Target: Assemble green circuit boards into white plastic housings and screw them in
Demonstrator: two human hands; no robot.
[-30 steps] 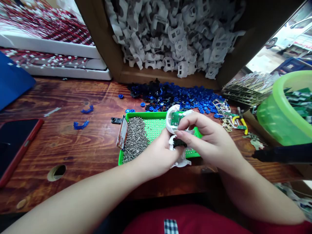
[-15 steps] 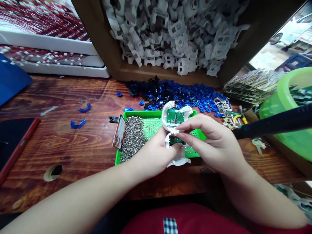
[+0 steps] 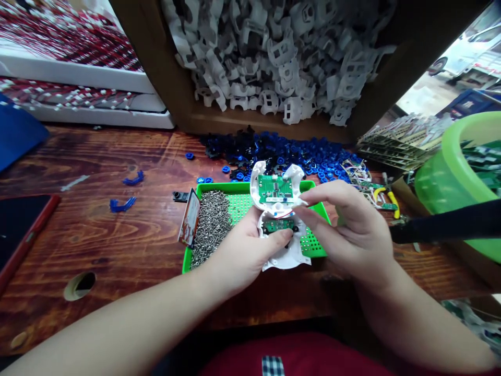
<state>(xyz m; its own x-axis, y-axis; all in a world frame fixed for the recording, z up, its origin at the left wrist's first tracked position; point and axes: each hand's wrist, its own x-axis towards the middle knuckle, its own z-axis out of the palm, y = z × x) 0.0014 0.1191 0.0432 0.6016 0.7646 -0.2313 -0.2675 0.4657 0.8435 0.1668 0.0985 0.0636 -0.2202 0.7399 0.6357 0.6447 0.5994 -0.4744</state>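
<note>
My left hand (image 3: 250, 245) is closed around a white plastic housing (image 3: 284, 256), its thumb lying over the lower half. The housing is opened into two parts, one above the other. A green circuit board (image 3: 275, 188) sits in the upper part, and a smaller green board (image 3: 278, 224) shows in the lower one, partly under the thumb. Thin red and blue wires run between the two. At the right edge of the upper part, my right hand (image 3: 344, 224) pinches a small white wire connector (image 3: 300, 202) between thumb and forefinger.
Beneath the hands lies a green tray (image 3: 187, 259) with many screws (image 3: 211, 227). Behind it are blue parts (image 3: 313, 151) and a box (image 3: 188, 117) of white shells. To the right stand a light-green tub (image 3: 438, 183), a dark bar (image 3: 442, 224) and yellow-handled pliers (image 3: 392, 201).
My right fingers have shifted from between the two housing parts to the right edge of the upper one. The lower board and the wires show more now. The view has shifted slightly.
</note>
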